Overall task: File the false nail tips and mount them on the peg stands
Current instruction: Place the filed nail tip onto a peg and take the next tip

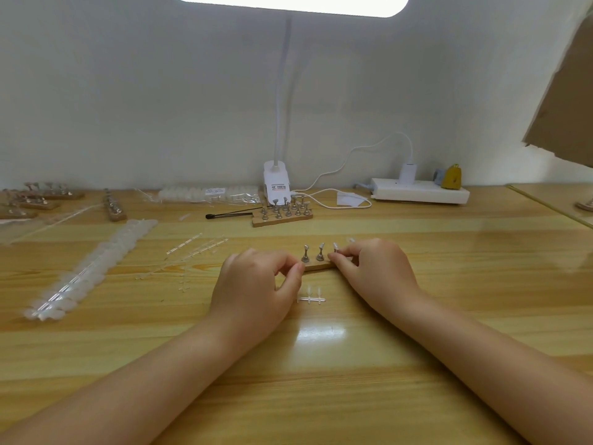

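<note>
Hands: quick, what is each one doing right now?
Left hand: fingers curled, pinching at the peg stand's left end.
Right hand: pinching a nail tip on a peg.

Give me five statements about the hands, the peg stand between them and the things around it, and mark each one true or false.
1. Both hands, the left hand and the right hand, are at the wooden peg stand. True.
2. The spare peg stand near the lamp base lies closer to the person than the one being worked on. False: it lies farther back.
3. A small nail sprue lies on the table between the wrists. True.
4. The long strip of nail tips lies right of the hands. False: it lies to their left.
5. The power strip sits against the wall. True.
</note>
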The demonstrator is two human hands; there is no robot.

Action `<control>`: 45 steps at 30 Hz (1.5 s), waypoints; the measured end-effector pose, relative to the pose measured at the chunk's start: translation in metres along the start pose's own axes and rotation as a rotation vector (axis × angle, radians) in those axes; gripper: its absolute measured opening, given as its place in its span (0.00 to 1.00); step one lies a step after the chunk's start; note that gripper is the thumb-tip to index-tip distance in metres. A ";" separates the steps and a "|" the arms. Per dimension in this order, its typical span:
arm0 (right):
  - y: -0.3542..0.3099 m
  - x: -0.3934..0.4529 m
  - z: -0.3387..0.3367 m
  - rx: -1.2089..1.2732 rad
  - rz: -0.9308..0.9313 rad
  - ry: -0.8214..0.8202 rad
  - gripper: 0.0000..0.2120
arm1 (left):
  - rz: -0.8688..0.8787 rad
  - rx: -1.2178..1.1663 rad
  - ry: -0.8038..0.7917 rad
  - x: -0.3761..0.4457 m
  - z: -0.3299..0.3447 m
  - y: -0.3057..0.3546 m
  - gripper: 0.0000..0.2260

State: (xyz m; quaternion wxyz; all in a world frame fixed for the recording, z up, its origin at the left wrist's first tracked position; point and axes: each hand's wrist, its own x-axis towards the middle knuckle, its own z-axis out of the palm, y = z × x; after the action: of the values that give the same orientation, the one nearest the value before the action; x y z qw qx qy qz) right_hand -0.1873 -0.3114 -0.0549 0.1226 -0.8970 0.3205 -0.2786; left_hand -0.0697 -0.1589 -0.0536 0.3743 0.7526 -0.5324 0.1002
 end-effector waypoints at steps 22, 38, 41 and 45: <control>-0.010 -0.022 -0.009 0.005 -0.385 -0.282 0.17 | 0.122 0.245 -0.242 0.003 -0.004 -0.015 0.18; -0.013 -0.019 -0.012 0.007 -0.362 -0.345 0.18 | -0.014 -0.124 -0.212 0.005 -0.006 -0.020 0.05; -0.014 -0.019 -0.013 0.029 -0.349 -0.341 0.17 | -0.197 -0.385 -0.153 0.008 -0.007 -0.021 0.04; -0.013 -0.021 -0.012 0.045 -0.348 -0.323 0.18 | -0.183 -0.351 -0.049 0.008 -0.004 -0.019 0.04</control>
State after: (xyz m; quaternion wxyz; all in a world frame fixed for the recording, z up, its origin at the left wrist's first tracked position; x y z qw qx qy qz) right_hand -0.2013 -0.2886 -0.0493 0.1423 -0.9687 0.1310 -0.1557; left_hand -0.0485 -0.1589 -0.0555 0.4944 0.7232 -0.4799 -0.0472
